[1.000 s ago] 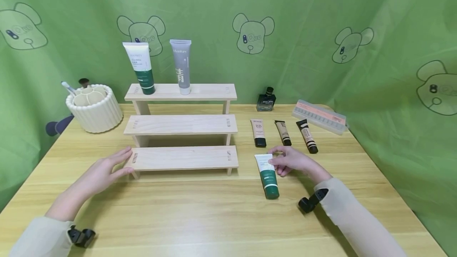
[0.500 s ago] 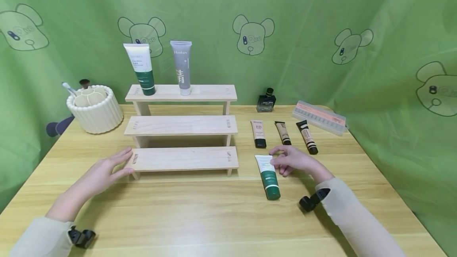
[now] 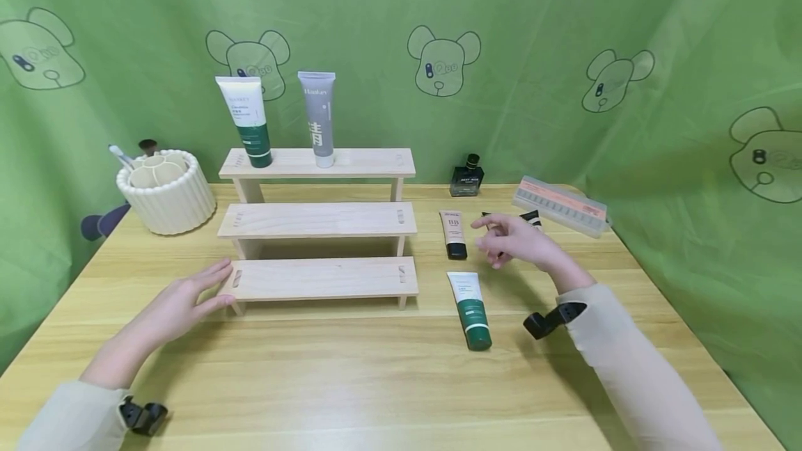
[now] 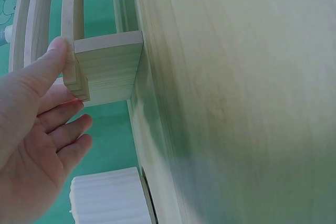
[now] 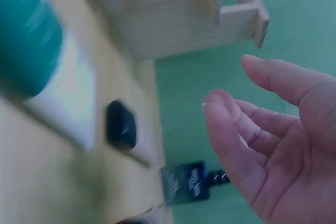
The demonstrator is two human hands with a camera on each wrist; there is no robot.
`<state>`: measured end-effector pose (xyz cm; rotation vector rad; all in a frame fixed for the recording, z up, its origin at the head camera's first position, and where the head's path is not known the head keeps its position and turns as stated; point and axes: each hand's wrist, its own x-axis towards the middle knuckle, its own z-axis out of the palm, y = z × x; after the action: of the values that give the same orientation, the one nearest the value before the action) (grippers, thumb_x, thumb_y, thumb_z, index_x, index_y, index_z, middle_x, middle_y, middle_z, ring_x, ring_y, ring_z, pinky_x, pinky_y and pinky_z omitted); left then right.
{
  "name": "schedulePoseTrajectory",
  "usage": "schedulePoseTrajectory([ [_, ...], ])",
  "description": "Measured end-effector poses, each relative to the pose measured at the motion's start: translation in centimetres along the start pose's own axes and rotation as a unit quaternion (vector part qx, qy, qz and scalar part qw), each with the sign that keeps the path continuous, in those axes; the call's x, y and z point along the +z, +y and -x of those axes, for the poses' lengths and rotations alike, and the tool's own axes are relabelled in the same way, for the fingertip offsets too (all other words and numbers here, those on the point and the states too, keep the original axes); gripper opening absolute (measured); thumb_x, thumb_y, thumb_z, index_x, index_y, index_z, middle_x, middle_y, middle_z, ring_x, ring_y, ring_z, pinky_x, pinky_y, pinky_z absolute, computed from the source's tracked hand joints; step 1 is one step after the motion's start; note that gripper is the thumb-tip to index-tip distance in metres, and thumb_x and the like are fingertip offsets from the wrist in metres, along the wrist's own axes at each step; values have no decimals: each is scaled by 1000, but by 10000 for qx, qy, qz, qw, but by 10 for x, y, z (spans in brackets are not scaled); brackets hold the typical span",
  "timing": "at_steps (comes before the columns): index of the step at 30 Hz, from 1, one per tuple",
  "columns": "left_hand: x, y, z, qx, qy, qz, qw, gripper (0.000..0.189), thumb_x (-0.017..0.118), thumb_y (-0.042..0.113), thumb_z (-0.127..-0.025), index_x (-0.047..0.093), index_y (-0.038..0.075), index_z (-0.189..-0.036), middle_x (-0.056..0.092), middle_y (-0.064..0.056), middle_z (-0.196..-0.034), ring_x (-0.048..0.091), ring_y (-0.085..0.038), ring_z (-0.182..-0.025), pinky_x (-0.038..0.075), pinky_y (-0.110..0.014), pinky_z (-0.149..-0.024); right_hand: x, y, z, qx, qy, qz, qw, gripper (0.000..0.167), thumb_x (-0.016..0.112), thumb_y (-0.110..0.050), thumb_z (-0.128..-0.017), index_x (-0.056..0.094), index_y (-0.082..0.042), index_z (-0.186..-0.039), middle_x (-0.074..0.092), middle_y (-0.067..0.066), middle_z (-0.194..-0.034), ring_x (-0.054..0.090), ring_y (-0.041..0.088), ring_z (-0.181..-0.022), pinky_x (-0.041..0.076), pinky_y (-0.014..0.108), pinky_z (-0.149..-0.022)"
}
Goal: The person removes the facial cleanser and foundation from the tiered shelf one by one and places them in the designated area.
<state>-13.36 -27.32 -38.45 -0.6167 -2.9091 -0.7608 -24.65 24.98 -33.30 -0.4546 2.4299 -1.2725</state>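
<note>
My left hand holds the left end of the three-tier wooden display stand. In the left wrist view its thumb and index finger lie on either side of the lowest board's end. My right hand hovers over two small tubes, partly covering the black-striped tube and most of the other. Nothing is between its loosely bent fingers. Just left of it lies a pink BB cream tube with a black cap. Below the hand, a white-and-green squeeze tube lies flat on the table.
On the top tier stand a white-and-green tube and a grey tube. A white ribbed brush holder stands left of the display. At the back are a dark perfume bottle and a clear flat case. Green cloth hangs behind.
My right hand has left the white-and-green tube on the table and moved up and away, over the small tubes. That tube stays lying there. My left hand has not moved.
</note>
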Motion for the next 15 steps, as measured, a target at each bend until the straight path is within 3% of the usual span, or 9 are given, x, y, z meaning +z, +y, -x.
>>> schedulePoseTrajectory([
  [5,0,1,-1,-32,-38,14,10000,59,62,28,-88,44,-10,-130,35,-29,-136,36,-49,-119,31,-60,-96,0,-28,-10,-316,205,285,9989,42,60,-13,-89,47,3,-126,59,16,-84,60,31,-73,56,39,-60],
  [15,0,0,-1,-29,-39,23,10000,59,62,27,-88,44,-11,-129,35,-29,-136,36,-49,-119,31,-61,-96,15,-82,-43,-946,491,94,9943,36,61,-11,-89,52,2,-120,59,16,-92,59,30,-79,57,36,-64],
])
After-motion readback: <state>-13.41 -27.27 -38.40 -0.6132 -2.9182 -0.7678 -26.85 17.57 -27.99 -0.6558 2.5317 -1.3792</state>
